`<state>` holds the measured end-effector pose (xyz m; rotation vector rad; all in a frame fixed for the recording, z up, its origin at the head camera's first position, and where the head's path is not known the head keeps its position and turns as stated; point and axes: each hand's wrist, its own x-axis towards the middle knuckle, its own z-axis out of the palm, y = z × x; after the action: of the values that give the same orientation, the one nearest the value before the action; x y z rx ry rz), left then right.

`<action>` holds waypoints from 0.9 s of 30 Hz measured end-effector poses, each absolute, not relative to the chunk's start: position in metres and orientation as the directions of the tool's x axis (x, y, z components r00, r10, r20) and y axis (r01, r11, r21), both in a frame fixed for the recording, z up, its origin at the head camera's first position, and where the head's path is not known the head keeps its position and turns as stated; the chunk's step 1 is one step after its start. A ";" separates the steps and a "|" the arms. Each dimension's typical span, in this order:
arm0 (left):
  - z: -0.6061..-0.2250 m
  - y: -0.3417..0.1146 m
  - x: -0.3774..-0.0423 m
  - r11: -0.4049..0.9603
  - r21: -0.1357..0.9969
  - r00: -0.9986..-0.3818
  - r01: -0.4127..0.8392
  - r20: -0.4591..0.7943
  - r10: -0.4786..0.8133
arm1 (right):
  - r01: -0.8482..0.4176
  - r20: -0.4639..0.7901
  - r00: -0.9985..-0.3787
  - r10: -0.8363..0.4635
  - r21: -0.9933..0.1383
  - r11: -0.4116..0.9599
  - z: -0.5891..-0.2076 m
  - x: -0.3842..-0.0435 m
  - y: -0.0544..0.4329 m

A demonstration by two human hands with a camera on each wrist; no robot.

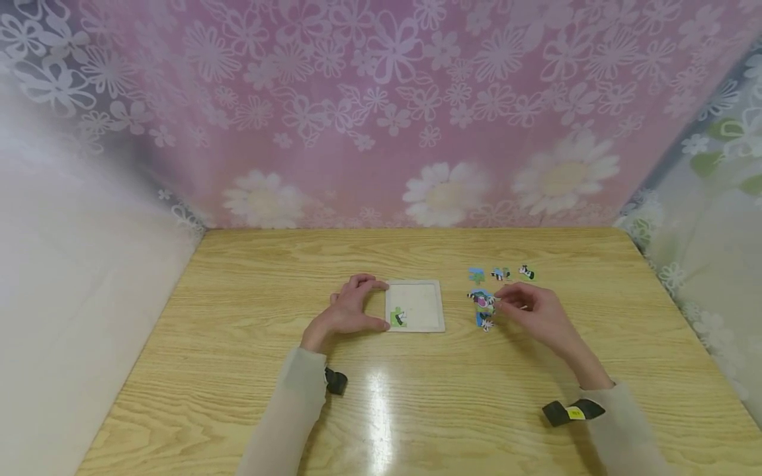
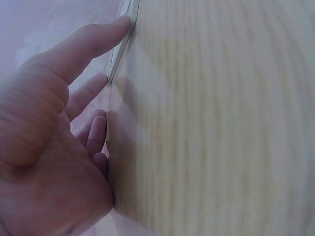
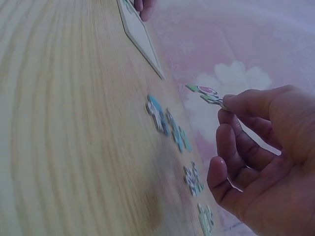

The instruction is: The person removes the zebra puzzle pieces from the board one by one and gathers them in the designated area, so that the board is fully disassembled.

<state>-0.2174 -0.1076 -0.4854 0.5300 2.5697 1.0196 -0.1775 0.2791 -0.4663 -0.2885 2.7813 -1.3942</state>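
A square puzzle tray [image 1: 442, 307] with a pale raised rim lies mid-table. In its near left corner sits a green puzzle piece [image 1: 397, 320] with a black-and-white figure. My left hand [image 1: 350, 309] holds the tray at its left side, thumb at the near corner and index finger at the far one. To the right, my right hand [image 1: 538, 316] pinches a puzzle piece [image 3: 205, 93] between thumb and index finger, raised above the table. Its visible part has green, pink and white colouring. Another piece [image 1: 483, 324], blue and white, lies beneath it, partly hidden in the head view.
Beyond the right hand, a blue-and-green piece [image 1: 476, 275], a blue-and-black piece [image 1: 501, 273] and a piece with a black-and-white animal [image 1: 526, 272] lie in a row. The wood-grain table [image 1: 250, 284] meets a pink flowered curtain [image 1: 357, 165] at the back.
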 end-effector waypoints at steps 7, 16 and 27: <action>-0.485 -0.108 -0.217 0.679 0.701 -0.877 0.216 -0.166 0.450 | -0.159 0.067 -0.984 -0.166 -0.753 0.638 -0.469 -0.168 0.301; -0.482 -0.105 -0.218 0.710 0.672 -0.886 0.211 -0.175 0.429 | -0.135 0.047 -0.988 -0.145 -0.713 0.688 -0.474 -0.159 0.317; -0.473 -0.101 -0.218 0.707 0.670 -0.874 0.226 -0.180 0.451 | -0.137 0.052 -0.989 -0.135 -0.633 0.762 -0.477 -0.163 0.320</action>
<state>-0.2179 -0.1014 -0.4727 0.5301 2.5846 0.9508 -0.1627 0.3200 -0.4771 -0.2280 2.9516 -1.0601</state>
